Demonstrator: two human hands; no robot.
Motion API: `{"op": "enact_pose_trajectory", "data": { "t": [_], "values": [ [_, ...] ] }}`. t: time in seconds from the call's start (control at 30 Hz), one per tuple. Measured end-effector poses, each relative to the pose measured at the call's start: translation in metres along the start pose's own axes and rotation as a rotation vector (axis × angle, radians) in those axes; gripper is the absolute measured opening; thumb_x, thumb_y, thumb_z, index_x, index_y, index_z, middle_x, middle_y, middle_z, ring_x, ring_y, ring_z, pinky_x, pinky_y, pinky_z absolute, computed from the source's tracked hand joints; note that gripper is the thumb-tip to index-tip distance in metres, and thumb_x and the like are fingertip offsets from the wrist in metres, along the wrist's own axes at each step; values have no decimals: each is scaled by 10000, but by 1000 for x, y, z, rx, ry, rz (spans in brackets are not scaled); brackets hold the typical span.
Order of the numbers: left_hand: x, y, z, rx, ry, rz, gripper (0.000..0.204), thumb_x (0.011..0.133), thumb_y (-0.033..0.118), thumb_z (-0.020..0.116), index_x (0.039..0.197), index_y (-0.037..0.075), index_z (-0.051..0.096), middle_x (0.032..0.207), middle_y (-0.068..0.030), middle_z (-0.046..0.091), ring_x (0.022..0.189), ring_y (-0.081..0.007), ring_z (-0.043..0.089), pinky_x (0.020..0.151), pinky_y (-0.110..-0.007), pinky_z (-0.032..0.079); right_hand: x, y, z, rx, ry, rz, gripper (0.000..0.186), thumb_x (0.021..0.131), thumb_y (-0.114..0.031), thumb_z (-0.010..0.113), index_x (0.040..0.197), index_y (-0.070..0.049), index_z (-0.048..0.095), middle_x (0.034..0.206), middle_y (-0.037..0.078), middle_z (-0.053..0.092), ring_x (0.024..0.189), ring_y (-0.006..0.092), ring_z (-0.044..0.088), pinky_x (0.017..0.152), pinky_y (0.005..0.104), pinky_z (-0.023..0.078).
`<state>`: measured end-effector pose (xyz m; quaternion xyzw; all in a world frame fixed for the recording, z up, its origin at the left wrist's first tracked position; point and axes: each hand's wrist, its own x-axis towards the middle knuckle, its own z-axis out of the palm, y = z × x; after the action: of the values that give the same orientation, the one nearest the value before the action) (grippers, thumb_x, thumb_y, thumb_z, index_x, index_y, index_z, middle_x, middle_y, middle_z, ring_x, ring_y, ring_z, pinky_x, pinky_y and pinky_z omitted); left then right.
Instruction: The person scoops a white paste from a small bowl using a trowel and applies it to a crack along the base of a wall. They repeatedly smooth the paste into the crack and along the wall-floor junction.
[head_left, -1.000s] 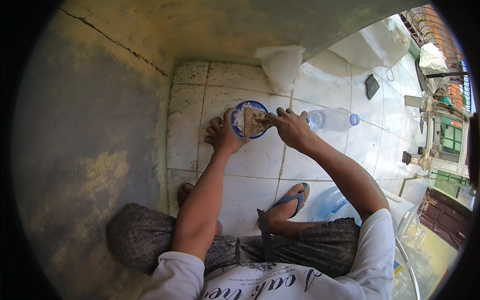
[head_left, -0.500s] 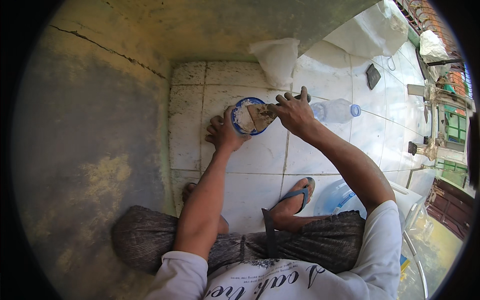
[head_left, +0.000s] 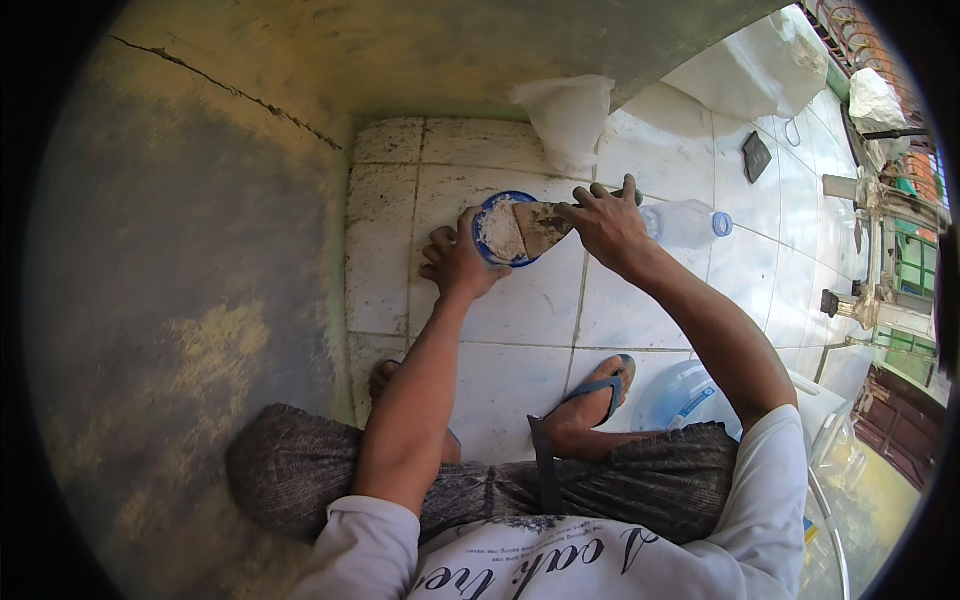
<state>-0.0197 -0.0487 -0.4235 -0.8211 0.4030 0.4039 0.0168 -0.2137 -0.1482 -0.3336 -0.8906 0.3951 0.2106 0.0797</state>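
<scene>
A blue-rimmed round bowl (head_left: 510,262) with whitish, lumpy powder or paste (head_left: 499,232) in it stands on the white tiled floor. My left hand (head_left: 462,260) grips the bowl's left side, fingers curled round the rim. My right hand (head_left: 608,225) is closed on the handle of a putty knife (head_left: 541,229), most of the handle hidden under the fingers. The knife's wide, smeared blade reaches left over the bowl, its edge touching the white material. Just right of my right hand lies a clear plastic bottle (head_left: 685,223) with a blue neck.
A white plastic bag (head_left: 570,120) stands by the far wall. A large clear sheet or sack (head_left: 750,65) and a dark flat piece (head_left: 756,157) lie far right. A big blue-tinted water jug (head_left: 685,395) is beside my right foot. A cracked wall (head_left: 190,230) rises on the left.
The putty knife's blade has shifted slightly right across the bowl, uncovering more of the white material. My left hand keeps its grip on the bowl. The whole view has shifted a little.
</scene>
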Motion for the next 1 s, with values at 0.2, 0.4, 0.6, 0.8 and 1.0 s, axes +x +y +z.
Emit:
{"op": "enact_pose_trajectory", "data": {
  "t": [0.2, 0.4, 0.6, 0.8, 1.0],
  "values": [
    [0, -1, -2, -4, -10, 28, 1200, 683, 295, 978, 1562, 499, 187, 1553, -166, 211, 1431, -453, 253, 1139, -700, 238, 12, -5, 18, -114, 63, -54, 358, 1013, -198, 577, 1340, -315, 663, 1183, 13, 659, 1189, 186, 620, 1016, 679, 362],
    [2, -4, 1, 7, -8, 21, 1201, 678, 304, 980, 1559, 496, 186, 1549, -162, 209, 1418, -443, 263, 1132, -692, 242, -11, 9, 14, 3, 2, 25, 392, 1001, -143, 550, 1356, -270, 658, 1155, 35, 658, 1175, 210, 628, 956, 659, 412],
    [4, -4, 5, 6, 23, 41, 1196, 673, 315, 983, 1555, 496, 196, 1549, -159, 212, 1414, -444, 267, 1130, -691, 246, -14, -5, 13, 57, -1, 23, 396, 992, -121, 531, 1356, -230, 642, 1168, 55, 649, 1158, 231, 629, 907, 644, 450],
    [1, -6, 3, -13, 13, 47, 1184, 668, 319, 983, 1551, 501, 215, 1550, -168, 224, 1434, -458, 263, 1131, -713, 244, -25, -11, 2, 88, -122, 53, 485, 979, -16, 504, 1425, -172, 612, 1217, 112, 650, 1199, 297, 616, 916, 680, 500],
    [1, -6, 4, -19, 5, 38, 1204, 666, 313, 986, 1558, 504, 201, 1555, -174, 236, 1441, -471, 275, 1128, -727, 263, -39, -8, 2, 101, -90, 75, 485, 981, -10, 475, 1417, -170, 617, 1210, 138, 655, 1205, 323, 616, 942, 702, 503]
  ]
}}
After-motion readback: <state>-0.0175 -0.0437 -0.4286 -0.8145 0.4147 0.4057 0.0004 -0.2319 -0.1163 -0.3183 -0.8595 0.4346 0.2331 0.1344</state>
